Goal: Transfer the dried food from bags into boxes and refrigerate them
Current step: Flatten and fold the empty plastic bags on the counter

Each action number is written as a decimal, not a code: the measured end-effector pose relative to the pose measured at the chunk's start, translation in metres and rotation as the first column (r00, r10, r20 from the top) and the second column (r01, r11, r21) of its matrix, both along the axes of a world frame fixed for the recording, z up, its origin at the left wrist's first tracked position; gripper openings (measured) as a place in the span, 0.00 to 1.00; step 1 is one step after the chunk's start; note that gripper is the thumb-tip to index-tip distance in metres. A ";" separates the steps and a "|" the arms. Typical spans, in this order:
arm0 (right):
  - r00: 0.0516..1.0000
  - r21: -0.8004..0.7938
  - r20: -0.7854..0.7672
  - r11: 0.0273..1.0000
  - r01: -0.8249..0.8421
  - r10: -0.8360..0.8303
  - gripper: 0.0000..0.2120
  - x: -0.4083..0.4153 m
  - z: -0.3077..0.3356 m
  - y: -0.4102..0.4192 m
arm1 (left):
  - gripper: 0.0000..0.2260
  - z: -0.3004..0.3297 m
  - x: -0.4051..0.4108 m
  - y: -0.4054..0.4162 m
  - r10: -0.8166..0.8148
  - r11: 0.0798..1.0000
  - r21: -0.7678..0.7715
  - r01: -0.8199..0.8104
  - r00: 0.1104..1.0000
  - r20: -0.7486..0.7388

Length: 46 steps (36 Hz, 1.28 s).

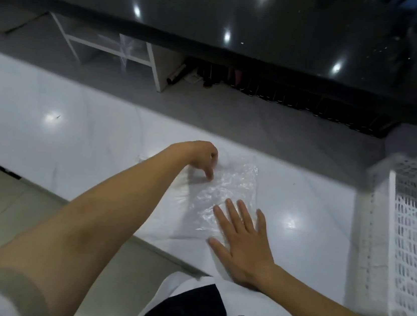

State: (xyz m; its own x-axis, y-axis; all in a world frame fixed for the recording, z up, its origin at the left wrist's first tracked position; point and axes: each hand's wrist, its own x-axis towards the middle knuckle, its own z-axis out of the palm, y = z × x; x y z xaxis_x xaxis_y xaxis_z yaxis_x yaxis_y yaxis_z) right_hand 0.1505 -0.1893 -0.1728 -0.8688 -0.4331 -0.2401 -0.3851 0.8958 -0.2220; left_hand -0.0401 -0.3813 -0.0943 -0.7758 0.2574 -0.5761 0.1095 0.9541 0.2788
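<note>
The glossy black upper counter (pixel 245 18) spans the far side. Below it, the white marble-patterned worktop (pixel 74 128) carries the task item. A white perforated plastic basket (pixel 413 235) stands at the worktop's right end. The clear crinkled plastic bag (pixel 227 189) lies flat on the worktop, near its front edge. The right hand (pixel 241 243) rests on the bag's near end, fingers spread and straight. The left hand (pixel 202 157) touches the bag's far left corner, fingers curled downward; whether it is pinching the film cannot be determined.

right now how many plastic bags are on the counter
1: a clear plastic bag flat on the white counter, the right hand pressing its near end, the left hand at its far corner.
</note>
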 end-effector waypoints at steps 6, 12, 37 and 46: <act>1.000 -0.039 0.016 0.999 0.012 -0.011 0.32 -0.001 -0.001 0.000 | 0.11 0.019 0.007 0.010 -0.002 0.998 0.065 0.003 1.000 -0.025; 1.000 -0.060 0.008 0.998 -0.028 0.028 0.35 -0.006 0.002 0.002 | 0.21 0.031 0.073 0.015 -0.087 0.996 0.001 0.092 0.942 -0.323; 0.989 -0.101 0.033 0.984 0.145 -0.143 0.29 0.001 0.040 -0.007 | 0.15 -0.051 0.231 0.007 0.205 0.920 0.390 0.048 0.787 -0.581; 0.893 -0.542 -0.423 0.833 -0.115 -0.152 0.18 0.042 0.069 0.007 | 0.08 -0.021 0.179 -0.010 0.328 0.898 0.437 -0.049 0.737 -0.591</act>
State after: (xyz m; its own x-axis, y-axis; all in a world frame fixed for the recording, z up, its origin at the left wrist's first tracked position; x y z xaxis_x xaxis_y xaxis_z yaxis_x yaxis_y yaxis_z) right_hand 0.1920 -0.1821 -0.1040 -0.8306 -0.3560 0.4281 -0.5434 0.6863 -0.4835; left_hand 0.1393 -0.3912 -0.1154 -0.9727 0.1455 0.1806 0.2218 0.8109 0.5415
